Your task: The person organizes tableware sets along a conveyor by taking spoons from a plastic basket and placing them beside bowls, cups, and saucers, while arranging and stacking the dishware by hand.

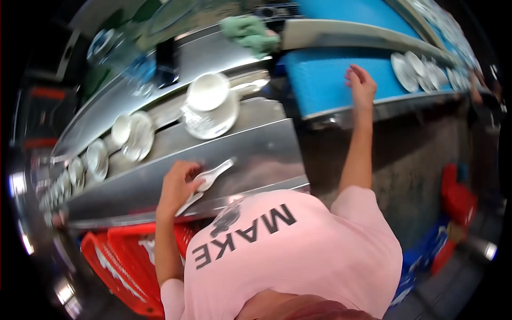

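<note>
My left hand (180,181) is at the metal counter (256,149), its fingers curled beside a white spoon (216,173); whether they grip it is unclear. A second white spoon (190,202) lies just below that hand. Over the blue conveyor belt (320,80) my right hand (362,85) is raised, fingers partly spread, with nothing in it. Beyond the counter, a white bowl (208,92) rests on a plate (224,120) that has clear wrap on it.
More bowls and plates (140,136) line up toward the left. Stacked dishes (410,72) sit on the belt's right part. A green cloth (245,33), a dark phone-like object (167,62) and a clear bottle (140,66) lie at the back. Red crates (120,266) stand below the counter.
</note>
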The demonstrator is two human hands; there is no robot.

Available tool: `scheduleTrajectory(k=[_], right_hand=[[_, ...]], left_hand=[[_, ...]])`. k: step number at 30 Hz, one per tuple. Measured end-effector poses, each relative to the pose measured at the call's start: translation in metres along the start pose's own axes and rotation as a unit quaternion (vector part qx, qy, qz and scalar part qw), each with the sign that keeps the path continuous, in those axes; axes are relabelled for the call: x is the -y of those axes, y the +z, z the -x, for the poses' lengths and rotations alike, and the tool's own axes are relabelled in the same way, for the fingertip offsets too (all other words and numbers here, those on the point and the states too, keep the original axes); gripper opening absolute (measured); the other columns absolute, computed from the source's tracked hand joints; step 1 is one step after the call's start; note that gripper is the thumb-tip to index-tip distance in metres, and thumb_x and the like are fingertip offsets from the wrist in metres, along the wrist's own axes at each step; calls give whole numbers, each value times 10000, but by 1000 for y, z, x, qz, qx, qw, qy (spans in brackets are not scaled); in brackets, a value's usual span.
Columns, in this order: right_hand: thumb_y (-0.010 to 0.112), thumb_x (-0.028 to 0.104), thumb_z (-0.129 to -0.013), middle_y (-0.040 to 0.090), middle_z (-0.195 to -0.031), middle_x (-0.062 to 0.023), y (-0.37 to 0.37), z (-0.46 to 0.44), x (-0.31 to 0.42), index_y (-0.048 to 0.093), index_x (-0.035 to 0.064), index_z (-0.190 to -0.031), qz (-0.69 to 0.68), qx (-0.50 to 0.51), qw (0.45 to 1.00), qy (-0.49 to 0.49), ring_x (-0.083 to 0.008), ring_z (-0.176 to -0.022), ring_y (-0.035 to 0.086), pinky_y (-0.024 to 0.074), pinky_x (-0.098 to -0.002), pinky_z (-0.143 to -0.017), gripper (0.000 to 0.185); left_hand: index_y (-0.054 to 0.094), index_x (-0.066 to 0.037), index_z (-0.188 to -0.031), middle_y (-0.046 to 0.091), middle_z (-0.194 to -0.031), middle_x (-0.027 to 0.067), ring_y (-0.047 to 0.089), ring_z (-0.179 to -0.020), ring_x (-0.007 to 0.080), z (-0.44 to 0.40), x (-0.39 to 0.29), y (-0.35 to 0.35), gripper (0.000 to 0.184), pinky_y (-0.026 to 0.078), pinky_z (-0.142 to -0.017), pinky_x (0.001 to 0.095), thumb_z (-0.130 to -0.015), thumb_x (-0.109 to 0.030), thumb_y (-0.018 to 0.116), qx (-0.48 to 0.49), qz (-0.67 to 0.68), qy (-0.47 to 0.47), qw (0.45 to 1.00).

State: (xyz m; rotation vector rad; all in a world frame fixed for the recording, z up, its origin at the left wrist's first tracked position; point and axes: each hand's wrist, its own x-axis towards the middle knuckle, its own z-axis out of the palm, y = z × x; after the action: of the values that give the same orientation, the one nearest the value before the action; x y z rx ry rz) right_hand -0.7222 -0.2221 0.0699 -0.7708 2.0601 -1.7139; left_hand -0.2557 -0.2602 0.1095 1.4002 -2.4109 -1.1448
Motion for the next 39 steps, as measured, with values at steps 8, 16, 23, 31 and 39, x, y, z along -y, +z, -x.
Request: scheduleTrajectory(k=[8, 16, 23, 31, 39], right_hand=[[503, 218, -790, 618, -877, -150, -203, -180, -89, 596, 22, -972, 370, -351, 852, -119, -284, -794, 588, 468, -346, -734, 283], [632, 374, -733, 566, -1032, -133, -347, -345, -220, 560, -24, -1032, 7, -12, 987, 158, -247, -905, 549, 445, -354, -764, 503], [580, 227, -755, 526, -1060, -79, -262, -262, -132, 432, 100, -1189, 28, 144, 963, 225, -249, -907, 540, 477, -390, -726, 476], [627, 161, -691, 563, -1021, -78, -95, -93, -45, 511, 17, -1122, 7, 320, 945, 70, -171, -921, 537, 431, -285, -794, 468], [480, 37, -637, 597, -908, -56, 110, -2, 15, 578, -8, -1011, 7, 479, 878, -8, -130, -808, 555, 441, -268, -740, 389]], left_hand=[[568, 8, -802, 582, -704, 150, 568, -604, 240, -4, 10, 19, 96, 440, -573, 309, -745, -67, 587, -24, 1, -53, 998], [603, 33, -806, 522, -609, 12, 444, -577, 65, 10, 38, -21, 176, 374, -512, 241, -755, -127, 552, -155, 50, -176, 971], [599, 33, -898, 579, -692, 32, 526, -594, 102, -17, 50, -13, 195, 427, -552, 232, -773, -110, 552, -246, 243, -245, 906], [591, -10, -977, 600, -872, 120, 581, -783, 216, 45, 18, -17, 301, 452, -724, 306, -697, -109, 643, -102, -35, -196, 975], [559, -49, -942, 519, -859, 131, 492, -834, 316, 70, 24, 37, 286, 405, -724, 385, -669, -75, 642, -239, -128, -107, 956]])
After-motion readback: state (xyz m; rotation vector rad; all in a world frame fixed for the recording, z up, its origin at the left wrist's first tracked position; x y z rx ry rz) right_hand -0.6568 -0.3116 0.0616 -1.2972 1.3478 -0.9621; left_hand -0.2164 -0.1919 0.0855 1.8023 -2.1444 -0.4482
